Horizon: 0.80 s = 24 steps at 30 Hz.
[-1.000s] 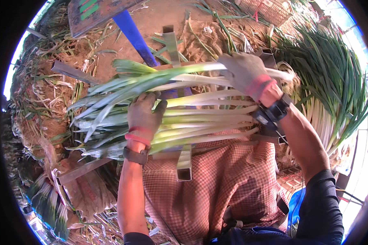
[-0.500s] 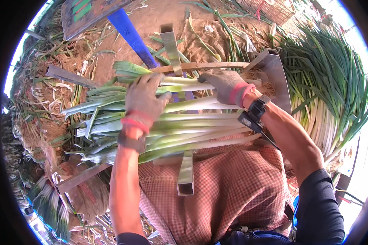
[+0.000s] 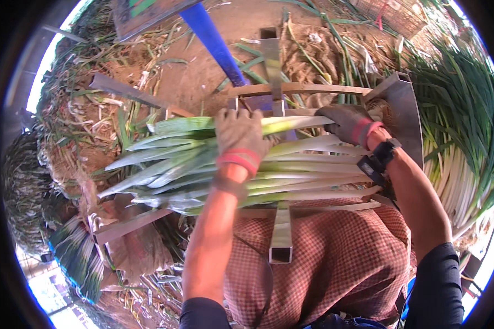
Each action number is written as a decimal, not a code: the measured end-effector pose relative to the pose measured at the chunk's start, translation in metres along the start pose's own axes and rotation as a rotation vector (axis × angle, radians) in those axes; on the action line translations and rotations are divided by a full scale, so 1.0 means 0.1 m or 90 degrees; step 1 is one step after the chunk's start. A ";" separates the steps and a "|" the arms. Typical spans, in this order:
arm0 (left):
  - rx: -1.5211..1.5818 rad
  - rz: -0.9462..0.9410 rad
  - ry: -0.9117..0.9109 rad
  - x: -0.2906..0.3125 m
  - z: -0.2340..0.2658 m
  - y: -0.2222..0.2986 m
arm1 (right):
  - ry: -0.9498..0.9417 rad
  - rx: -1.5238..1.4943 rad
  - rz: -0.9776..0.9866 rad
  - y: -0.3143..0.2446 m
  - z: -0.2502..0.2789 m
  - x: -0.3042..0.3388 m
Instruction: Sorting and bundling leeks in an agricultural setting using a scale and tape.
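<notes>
Leeks (image 3: pixel 313 166) lie crosswise (roughly parallel); leaves (image 3: pixel 153 156) point left, white ends (image 3: pixel 348 169) right.

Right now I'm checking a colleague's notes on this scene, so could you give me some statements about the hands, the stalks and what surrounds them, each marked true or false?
1. The left hand lies on the leek-like stalks. True.
2. The stalks' white ends point to the person's left. False: they point right; the leafy ends lie left.
3. The right hand is bare. False: it wears a dark glove with a pinkish-red cuff.
4. A big pile of green-leaved stalks lies at the far right. True.
5. The blue post stands between the person and the stalks. False: the blue post is beyond them.
6. The cloth nearest the person is checked. True.
</notes>
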<state>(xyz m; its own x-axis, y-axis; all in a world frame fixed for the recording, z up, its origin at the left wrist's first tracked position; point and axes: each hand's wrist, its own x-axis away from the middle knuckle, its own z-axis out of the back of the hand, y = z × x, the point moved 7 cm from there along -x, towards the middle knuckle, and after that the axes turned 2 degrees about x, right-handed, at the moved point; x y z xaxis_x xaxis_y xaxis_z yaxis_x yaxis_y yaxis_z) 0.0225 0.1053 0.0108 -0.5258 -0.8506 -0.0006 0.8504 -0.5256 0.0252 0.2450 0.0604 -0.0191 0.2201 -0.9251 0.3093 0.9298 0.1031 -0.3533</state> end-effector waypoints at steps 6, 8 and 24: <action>0.075 -0.006 0.098 0.01 -0.08 -0.14 | -0.027 -0.114 0.020 0.07 0.03 -0.08; 0.091 0.008 0.053 -0.03 -0.14 -0.12 | -0.024 -0.179 -0.027 0.18 -0.07 -0.02; -0.032 -0.059 -0.016 -0.29 -0.55 -0.12 | 0.492 -0.207 -0.081 2.33 1.49 2.72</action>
<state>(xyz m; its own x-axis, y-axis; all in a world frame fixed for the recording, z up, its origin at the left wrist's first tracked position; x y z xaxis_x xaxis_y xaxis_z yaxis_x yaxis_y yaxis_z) 0.0287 0.1351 -0.0443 -0.6024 -0.7978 0.0249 0.7974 -0.6029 -0.0243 0.5651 -0.1128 0.1145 -0.2537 -0.9242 -0.2854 0.7766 -0.0187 -0.6297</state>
